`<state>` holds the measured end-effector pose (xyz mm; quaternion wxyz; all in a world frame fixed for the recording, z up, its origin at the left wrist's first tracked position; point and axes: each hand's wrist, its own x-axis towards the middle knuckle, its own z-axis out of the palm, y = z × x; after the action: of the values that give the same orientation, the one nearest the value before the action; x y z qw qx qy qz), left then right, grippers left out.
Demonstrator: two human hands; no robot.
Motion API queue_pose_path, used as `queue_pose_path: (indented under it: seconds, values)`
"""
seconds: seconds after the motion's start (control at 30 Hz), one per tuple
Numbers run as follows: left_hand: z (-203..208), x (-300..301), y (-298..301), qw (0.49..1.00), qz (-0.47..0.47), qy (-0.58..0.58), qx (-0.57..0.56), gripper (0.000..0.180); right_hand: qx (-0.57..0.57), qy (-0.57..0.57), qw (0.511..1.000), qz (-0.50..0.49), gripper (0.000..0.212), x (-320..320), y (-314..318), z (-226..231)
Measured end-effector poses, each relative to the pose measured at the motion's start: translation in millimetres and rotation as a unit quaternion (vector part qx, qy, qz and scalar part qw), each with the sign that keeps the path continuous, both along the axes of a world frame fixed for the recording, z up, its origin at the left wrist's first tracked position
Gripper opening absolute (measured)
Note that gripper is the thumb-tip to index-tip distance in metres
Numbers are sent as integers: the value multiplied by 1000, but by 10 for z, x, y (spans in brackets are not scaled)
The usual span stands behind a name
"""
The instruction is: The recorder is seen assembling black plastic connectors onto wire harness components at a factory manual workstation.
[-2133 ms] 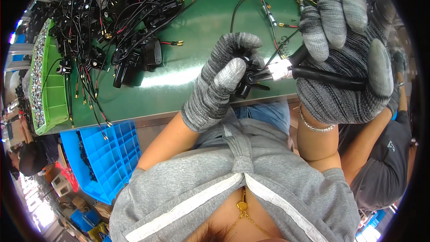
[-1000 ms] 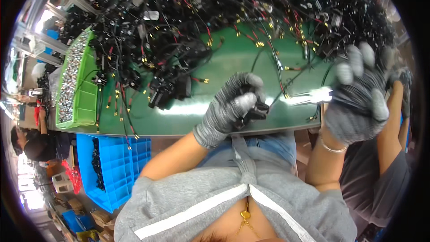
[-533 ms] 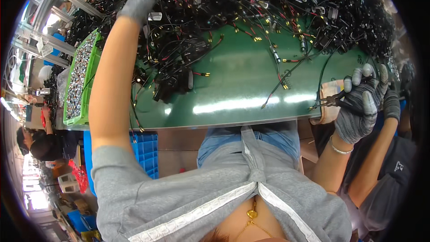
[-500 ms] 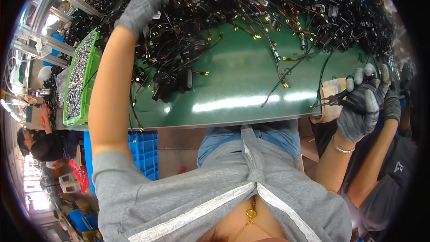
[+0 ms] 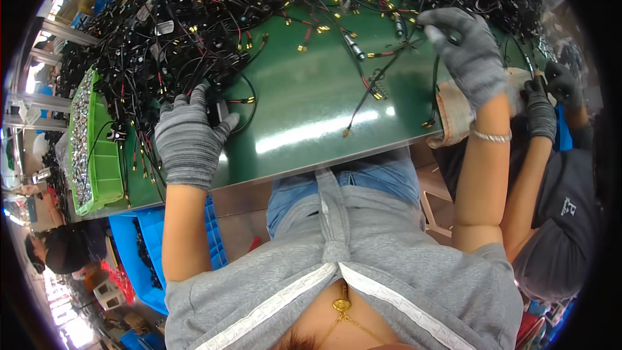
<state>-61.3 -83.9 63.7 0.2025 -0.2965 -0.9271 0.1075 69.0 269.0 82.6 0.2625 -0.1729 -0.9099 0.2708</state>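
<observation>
My left hand [image 5: 191, 139], in a grey knit glove, lies on the near edge of a heap of black cabled parts [image 5: 194, 45]. Its fingers and thumb close round a black block-shaped part [image 5: 216, 111], mostly hidden by the glove. A black cable [image 5: 254, 105] loops out beside the thumb. My right hand [image 5: 470, 55], gloved alike, is raised over the right side of the green table [image 5: 304, 110]. Its fingers are bent with a gap between them, and nothing shows in them. Just below it, a black cable [image 5: 433, 100] hangs down toward the table edge.
A green crate [image 5: 103, 175] of small metal pieces stands at the left table end. Loose cables with gold tips [image 5: 376, 91] lie mid-table. A folded cloth [image 5: 453, 113] covers the right edge. Beside it are a co-worker's gloved hands [image 5: 541, 113]. A blue crate [image 5: 149, 253] stands below.
My left hand has come back from the far heap to its near edge and grips a black part. The right hand has let go of a dark part and moved up and left.
</observation>
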Motion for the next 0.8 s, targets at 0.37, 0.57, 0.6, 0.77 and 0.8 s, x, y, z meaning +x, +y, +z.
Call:
queue_pose_path:
  seconds: [0.37, 0.57, 0.6, 0.77, 0.8]
  values:
    - [-61, -20, 66, 978, -92, -176, 68, 44, 178, -322, 929, -41, 25, -828, 101, -134]
    - [-279, 292, 147, 602, -235, -396, 653, 52, 383, -179, 900, 111, 23, -1206, -152, -201]
    - [-337, 304, 217, 579, -262, -382, 670, 56, 451, -102, 875, 143, 14, -1269, 60, -349]
    - [-382, 515, 422, 630, -258, -347, 645, 53, 323, 87, 930, 154, 12, -1021, -60, -103]
    - [-423, 542, 429, 627, -252, -356, 646, 52, 261, 29, 953, 150, 21, -895, -134, -27]
